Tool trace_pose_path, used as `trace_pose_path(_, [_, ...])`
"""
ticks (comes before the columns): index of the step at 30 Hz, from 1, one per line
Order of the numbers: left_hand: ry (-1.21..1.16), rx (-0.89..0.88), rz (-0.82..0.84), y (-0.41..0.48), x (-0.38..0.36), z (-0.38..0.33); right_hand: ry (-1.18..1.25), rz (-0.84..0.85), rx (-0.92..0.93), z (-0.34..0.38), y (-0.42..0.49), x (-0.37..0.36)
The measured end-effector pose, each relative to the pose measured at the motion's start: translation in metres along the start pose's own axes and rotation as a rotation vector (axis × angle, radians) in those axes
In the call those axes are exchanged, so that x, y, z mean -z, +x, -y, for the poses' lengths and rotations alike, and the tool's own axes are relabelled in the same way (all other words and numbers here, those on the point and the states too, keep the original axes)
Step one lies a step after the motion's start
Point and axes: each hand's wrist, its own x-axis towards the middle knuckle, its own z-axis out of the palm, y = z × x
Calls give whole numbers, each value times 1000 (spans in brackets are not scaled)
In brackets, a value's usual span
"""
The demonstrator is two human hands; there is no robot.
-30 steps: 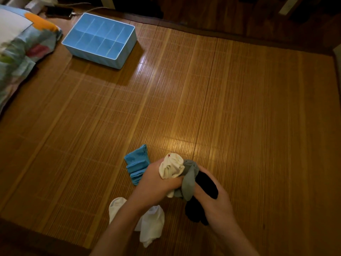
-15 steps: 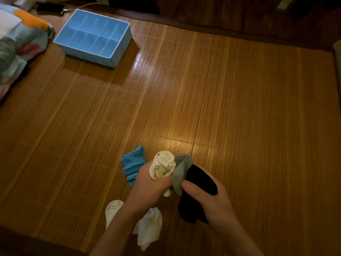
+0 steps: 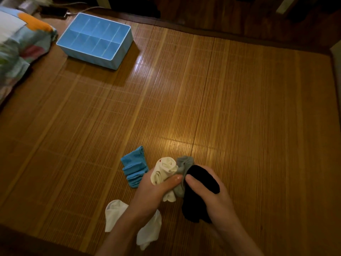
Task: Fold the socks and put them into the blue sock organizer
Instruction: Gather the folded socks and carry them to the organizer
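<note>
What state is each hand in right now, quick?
Left hand: closed, fingers curled round the rolled cream sock.
Right hand: closed, fingers gripping the black sock.

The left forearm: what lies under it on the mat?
White socks lie on the mat, showing on both sides of the left forearm. The arm covers their middle, so how many there are cannot be told.

Your left hand (image 3: 153, 189) is near the centre, fingers curled round a rolled cream sock (image 3: 164, 170), thumb pressed across it. Your right hand (image 3: 212, 197), just right of it, grips a black sock (image 3: 200, 179), thumb on top. Both forearms enter from the near edge.
</note>
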Motion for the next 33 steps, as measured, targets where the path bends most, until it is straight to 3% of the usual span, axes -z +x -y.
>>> trace_pose_path(6, [191,24,35,-5,-8,2,-46,-27,39,-4,-4,-4])
trace_pose_path(12, [171,16,151,-14,-12,5,-25,-83,-2,-10,-10,2])
trace_pose_path(16, [-62,126,203,-20,-16,11,8,-104,-21,-9,-15,9])
trace_pose_path(19, [-330,231,107,-23,-27,16,52,-144,-24,-7,-17,17])
trace_pose_path(23, [-375,303,-56,-27,-36,21,-22,-114,-36,-4,-24,23])
trace_pose_path(27, [-447,278,-36,-30,-39,20,-123,-72,-58,-8,-28,24])
trace_pose_path(33, [-577,246,-48,-33,-36,23,74,111,-135,-1,-31,28])
